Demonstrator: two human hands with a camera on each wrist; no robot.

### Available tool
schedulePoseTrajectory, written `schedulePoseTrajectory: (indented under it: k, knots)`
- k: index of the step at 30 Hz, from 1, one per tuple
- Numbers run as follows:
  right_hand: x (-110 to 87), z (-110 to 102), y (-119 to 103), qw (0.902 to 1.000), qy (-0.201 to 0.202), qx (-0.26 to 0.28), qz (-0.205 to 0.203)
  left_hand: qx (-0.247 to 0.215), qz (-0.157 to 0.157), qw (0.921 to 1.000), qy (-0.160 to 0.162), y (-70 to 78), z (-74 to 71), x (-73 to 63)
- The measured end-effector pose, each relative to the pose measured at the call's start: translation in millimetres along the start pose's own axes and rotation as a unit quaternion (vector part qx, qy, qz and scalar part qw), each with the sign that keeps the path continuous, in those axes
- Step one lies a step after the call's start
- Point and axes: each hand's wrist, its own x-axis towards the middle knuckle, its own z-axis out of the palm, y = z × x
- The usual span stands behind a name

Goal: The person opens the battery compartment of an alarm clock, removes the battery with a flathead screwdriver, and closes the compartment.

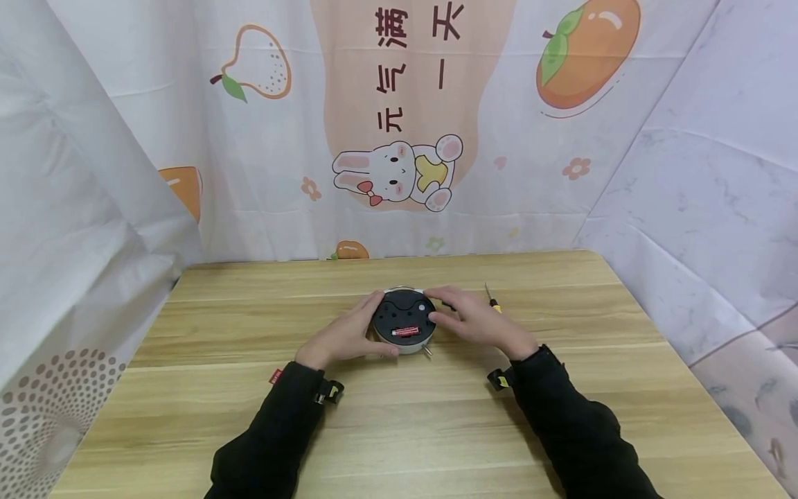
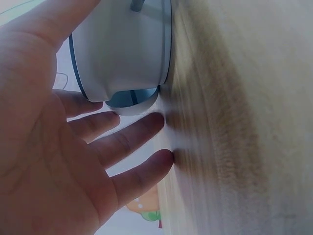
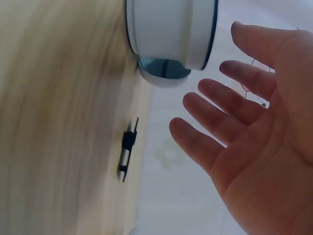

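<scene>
A round alarm clock lies face down on the wooden table, its black back upward and its white case seen from the side. A red battery sits in the slot of the back. A metal foot sticks out from the near side, and a rounded bell shows at the far side. My left hand holds the clock's left side between the thumb and fingers. On the right, my right hand hovers with spread, loosely bent fingers; the right wrist view shows a gap between them and the case.
Beyond my right hand lies a screwdriver with a black and yellow handle. A small black and silver object, its kind unclear, lies on the table in the right wrist view. Behind the table hangs a printed white curtain.
</scene>
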Motion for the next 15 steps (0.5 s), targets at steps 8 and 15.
schedulePoseTrajectory:
  k: [8,15]
  knots:
    - [3.9,7.2,4.9,0.9999,-0.014,0.000,-0.007,0.025,0.040,0.9979,0.045,11.6,-2.3,1.2]
    - [3.8,8.9,6.3,0.9992,-0.035,0.019,0.007,0.073,0.140,0.9820,0.104,24.6,2.1,5.5]
